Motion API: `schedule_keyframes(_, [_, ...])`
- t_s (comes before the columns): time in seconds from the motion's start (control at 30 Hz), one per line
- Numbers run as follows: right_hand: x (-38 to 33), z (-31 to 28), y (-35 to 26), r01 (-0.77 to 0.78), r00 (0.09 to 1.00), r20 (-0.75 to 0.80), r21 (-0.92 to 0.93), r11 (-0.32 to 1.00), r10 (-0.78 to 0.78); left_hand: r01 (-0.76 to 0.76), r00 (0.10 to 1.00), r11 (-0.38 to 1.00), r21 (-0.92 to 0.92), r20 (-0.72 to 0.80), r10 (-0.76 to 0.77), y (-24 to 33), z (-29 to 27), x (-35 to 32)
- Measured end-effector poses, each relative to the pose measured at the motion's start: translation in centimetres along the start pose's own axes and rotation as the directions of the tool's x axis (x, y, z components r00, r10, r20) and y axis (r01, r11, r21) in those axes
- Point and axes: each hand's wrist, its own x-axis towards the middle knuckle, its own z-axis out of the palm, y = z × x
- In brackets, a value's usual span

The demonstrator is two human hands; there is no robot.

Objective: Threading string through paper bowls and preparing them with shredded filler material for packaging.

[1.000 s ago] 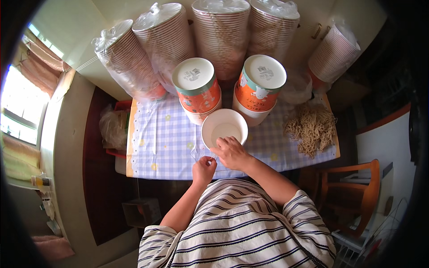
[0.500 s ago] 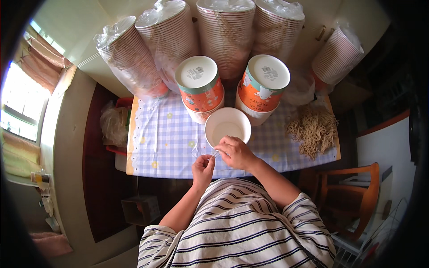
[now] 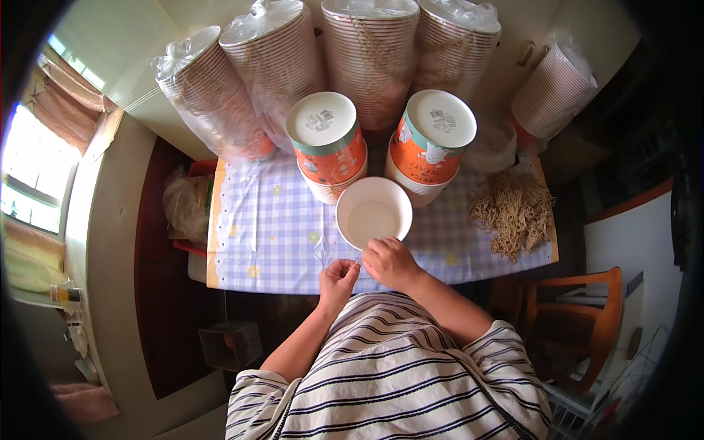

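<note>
White paper bowl (image 3: 373,213) on checked table (image 3: 271,235), just in front of two upturned orange cups (image 3: 328,144). R hand (image 3: 391,262) at bowl's near rim, fingers curled, pinching something small, can't tell what. L hand (image 3: 339,279) just beside, fingers pinched narrow; noodle pile (image 3: 515,213) right of bowl.

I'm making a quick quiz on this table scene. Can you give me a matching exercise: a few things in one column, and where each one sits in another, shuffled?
Things:
1. empty white paper bowl
2. heap of dry noodles
3. plastic-wrapped bowl stacks
4. right hand

Places:
A. at the table's right end
B. along the table's far edge
C. at the near rim of the bowl
D. mid-table, in front of two orange upturned stacks

Pairs: 1-D, 2-A, 3-B, 4-C
</note>
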Motion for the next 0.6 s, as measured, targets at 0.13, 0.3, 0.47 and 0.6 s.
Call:
schedule_keyframes(0.13, [-2.4, 0.6, -1.5, -0.130, 0.989, -0.066, 0.017, 0.991, 0.131, 0.193, 0.979, 0.975, -0.112, 0.081, -0.184, 0.1, 0.1, -0.5])
schedule_keyframes(0.3, [-3.2, 2.0, -1.5, -0.241, 0.956, -0.130, 0.154, 0.958, 0.261, 0.255, 0.964, 0.958, -0.128, 0.115, -0.241, -0.2, 0.3, -0.5])
schedule_keyframes(0.47, [-3.3, 3.3, -1.8, -0.333, 0.887, -0.145, 0.458, 0.824, 0.439, 0.305, 0.949, 0.940, -0.152, 0.128, -0.287, -0.8, -0.1, -0.1])
schedule_keyframes(0.6, [-3.7, 4.0, -1.4, -0.468, 0.818, 0.030, 0.616, 0.634, 0.575, 0.292, 0.954, 0.943, -0.156, 0.110, -0.277, -0.8, 0.0, -0.3])
